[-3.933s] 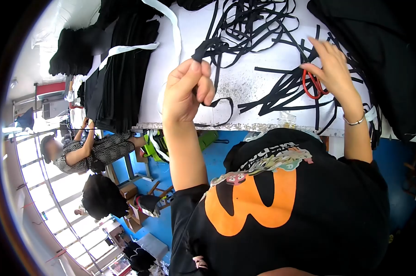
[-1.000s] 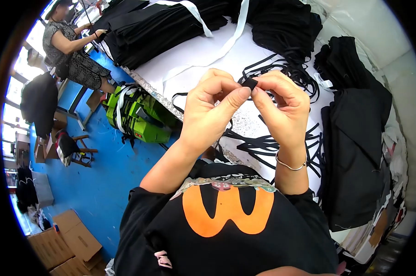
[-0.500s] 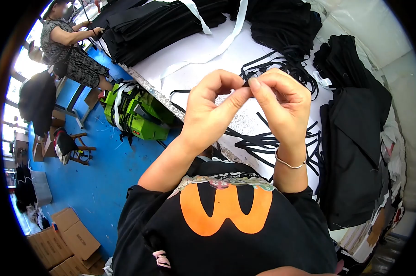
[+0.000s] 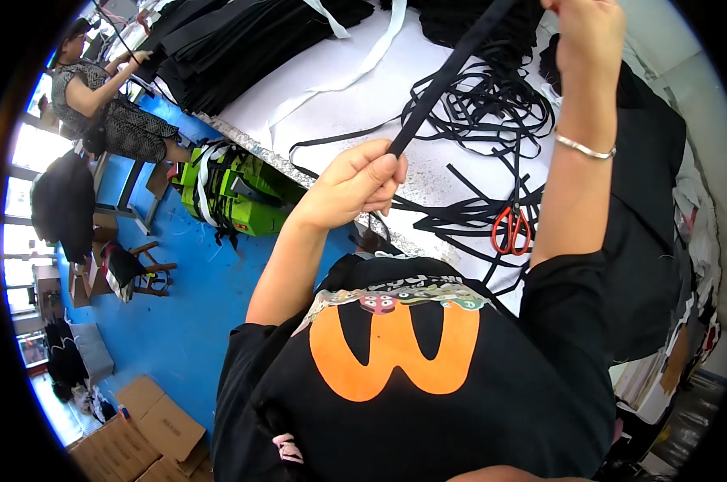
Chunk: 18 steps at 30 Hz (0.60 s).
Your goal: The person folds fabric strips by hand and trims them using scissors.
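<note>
A black strap [image 4: 444, 80] runs taut and diagonally between my two hands, above the white table [image 4: 315, 120]. My left hand [image 4: 357, 183] is closed round its lower end. At the top right edge of the view my right hand [image 4: 590, 24] is closed on the strap's upper part, with its fingers partly cut off by the frame. Tangled black cords [image 4: 492, 108] lie on the table beyond the strap. Scissors with red handles [image 4: 511, 230] rest on cut black strips [image 4: 452, 215] between my forearms.
Black fabric stacks [image 4: 259, 48] lie at the table's far side, more black cloth [image 4: 641, 241] at the right. A white strip [image 4: 339, 80] crosses the table. Left are a green machine [image 4: 247, 201], a stool [image 4: 151, 269], cardboard boxes [image 4: 159, 418] and another person [image 4: 98, 96].
My hands were together at a small black piece; now they are far apart with the strap stretched between them. My right hand has moved up and right. The scissors now show.
</note>
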Available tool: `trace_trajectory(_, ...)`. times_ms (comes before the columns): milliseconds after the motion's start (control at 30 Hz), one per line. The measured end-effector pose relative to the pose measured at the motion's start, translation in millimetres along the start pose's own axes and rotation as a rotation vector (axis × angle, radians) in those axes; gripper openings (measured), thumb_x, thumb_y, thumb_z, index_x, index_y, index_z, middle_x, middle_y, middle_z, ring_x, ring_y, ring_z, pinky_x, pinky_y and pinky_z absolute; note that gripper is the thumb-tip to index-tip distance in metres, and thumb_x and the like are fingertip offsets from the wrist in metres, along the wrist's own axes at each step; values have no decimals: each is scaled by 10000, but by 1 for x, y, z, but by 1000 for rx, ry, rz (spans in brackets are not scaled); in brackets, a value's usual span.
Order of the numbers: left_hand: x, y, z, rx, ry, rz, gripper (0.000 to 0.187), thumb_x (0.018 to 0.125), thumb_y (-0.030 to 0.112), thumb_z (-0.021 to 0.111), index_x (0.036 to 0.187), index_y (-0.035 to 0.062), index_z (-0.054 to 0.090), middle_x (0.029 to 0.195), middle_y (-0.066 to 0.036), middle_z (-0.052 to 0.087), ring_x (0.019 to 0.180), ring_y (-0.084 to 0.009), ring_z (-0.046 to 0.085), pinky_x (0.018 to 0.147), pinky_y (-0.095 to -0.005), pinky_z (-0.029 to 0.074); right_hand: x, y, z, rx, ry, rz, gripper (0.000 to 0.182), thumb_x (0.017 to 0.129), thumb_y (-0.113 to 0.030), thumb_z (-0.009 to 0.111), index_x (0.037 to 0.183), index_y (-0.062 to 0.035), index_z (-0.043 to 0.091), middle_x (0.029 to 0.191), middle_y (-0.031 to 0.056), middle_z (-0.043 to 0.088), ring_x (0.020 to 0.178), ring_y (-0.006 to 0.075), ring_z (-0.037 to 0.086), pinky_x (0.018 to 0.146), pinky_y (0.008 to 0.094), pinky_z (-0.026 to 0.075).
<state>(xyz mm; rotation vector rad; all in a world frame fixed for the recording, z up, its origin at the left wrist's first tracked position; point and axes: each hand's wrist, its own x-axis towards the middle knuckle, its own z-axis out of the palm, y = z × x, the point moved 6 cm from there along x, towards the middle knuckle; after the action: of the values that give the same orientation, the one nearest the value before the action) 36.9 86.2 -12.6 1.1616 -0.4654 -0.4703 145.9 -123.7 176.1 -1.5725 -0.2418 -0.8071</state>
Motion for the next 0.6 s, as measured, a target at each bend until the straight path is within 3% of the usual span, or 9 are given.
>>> trace_trajectory(100,-14,-8,-16,65,75,-75,255,991,266,446,890,44,519,553,72,335,475,-25,306,505,-190,378,30,15,-20,-8,-1,-43,153,771,-196,677,735,-62,612,570,-37,495,479,50,405,465,207,282)
trace_trajectory(200,-28,-21,-41,156,285,-218,234,955,233,485,941,31,602,617,55,414,544,-46,398,522,-212,392,43,39,-36,15,64,-9,183,814,-178,671,896,-15,656,775,4,594,632,49,460,568,199,336)
trace_trajectory(267,-32,-11,-43,380,229,-216,227,957,204,483,1026,31,613,736,10,546,604,-39,468,563,-189,416,62,79,-60,96,113,62,245,821,-169,682,994,4,675,931,43,647,758,67,517,659,196,385)
trace_trajectory(300,-35,-15,-48,343,256,-196,204,945,170,487,979,39,639,706,24,535,595,-41,459,558,-185,404,61,83,-64,116,123,43,238,814,-160,701,988,2,678,937,41,651,745,65,516,665,204,404)
trace_trajectory(367,-36,-14,-53,232,241,-154,203,934,163,506,996,37,651,672,45,545,571,-29,446,519,-188,380,73,121,-87,127,81,-5,206,838,-169,697,941,8,676,775,-9,586,617,47,444,587,178,372)
trace_trajectory(433,-40,-4,-57,305,349,-164,185,908,164,557,958,36,681,645,35,591,512,-24,430,470,-188,352,55,108,-84,175,141,97,153,855,-151,674,855,0,652,683,-32,502,604,33,430,566,168,358)
trace_trajectory(600,-50,1,-73,327,470,-148,151,881,134,592,930,34,693,661,18,632,494,-20,420,452,-185,333,39,127,-107,211,165,162,164,880,-149,640,901,12,658,663,-45,444,593,23,387,603,182,365)
